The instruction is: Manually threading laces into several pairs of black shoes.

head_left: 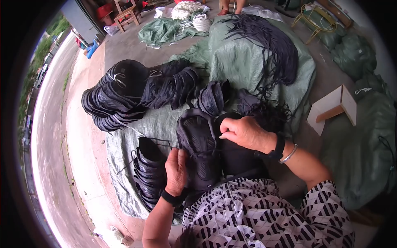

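A black mesh shoe-upper piece [198,144] lies on my lap, toe end pointing away from me. My left hand [176,170] grips its lower left edge, thumb on the mesh. My right hand [244,132] pinches its upper right rim, fingers curled over the black edging. A black strap runs across the piece between my hands. More black pieces [242,159] lie under my right wrist, which wears a black band and a silver bangle.
A stack of black pieces [149,173] stands by my left knee. Bundled black piles [136,93] lie further off on a green tarp [124,173]. Black laces [273,49] drape a covered heap. A small wooden stool [337,107] lies at right. A person's feet [229,8] stand far back.
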The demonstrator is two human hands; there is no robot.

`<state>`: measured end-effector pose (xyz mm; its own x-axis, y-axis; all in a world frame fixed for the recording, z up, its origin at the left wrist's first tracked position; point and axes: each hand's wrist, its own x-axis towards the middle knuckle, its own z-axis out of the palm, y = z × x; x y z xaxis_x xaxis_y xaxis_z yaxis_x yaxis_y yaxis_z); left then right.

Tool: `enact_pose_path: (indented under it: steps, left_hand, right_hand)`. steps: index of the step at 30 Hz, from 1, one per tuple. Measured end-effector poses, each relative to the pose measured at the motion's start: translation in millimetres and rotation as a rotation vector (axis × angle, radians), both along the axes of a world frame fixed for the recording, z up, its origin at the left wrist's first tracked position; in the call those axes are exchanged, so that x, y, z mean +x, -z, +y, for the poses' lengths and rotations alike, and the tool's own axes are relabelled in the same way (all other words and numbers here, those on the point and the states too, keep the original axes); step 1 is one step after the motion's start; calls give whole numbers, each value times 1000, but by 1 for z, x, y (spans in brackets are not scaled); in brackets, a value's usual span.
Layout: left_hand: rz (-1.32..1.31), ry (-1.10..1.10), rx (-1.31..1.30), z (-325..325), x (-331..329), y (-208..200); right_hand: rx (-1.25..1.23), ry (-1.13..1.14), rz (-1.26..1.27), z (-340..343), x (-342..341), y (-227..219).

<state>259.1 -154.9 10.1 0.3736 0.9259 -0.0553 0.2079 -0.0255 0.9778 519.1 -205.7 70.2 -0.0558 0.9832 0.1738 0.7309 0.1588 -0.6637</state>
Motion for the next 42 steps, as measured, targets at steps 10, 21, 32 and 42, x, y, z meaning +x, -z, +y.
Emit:
enact_pose_path:
  steps: [10,21,32,42]
  left_hand:
    - [-30,-60,22,0,-27,-13]
    - [-3,219,-154,-15,-17,-10]
    - [-54,103,-251,-12,-16,-10]
    - [-175,34,-351,-7,-11,-11]
  right_hand:
    - [-383,159,590,-38,-35,29]
    - [-134,203,356,-39,-49,36]
    - [120,-134,-315,-28,-57,35]
    - [-56,-143,-193,-20,-46,15]
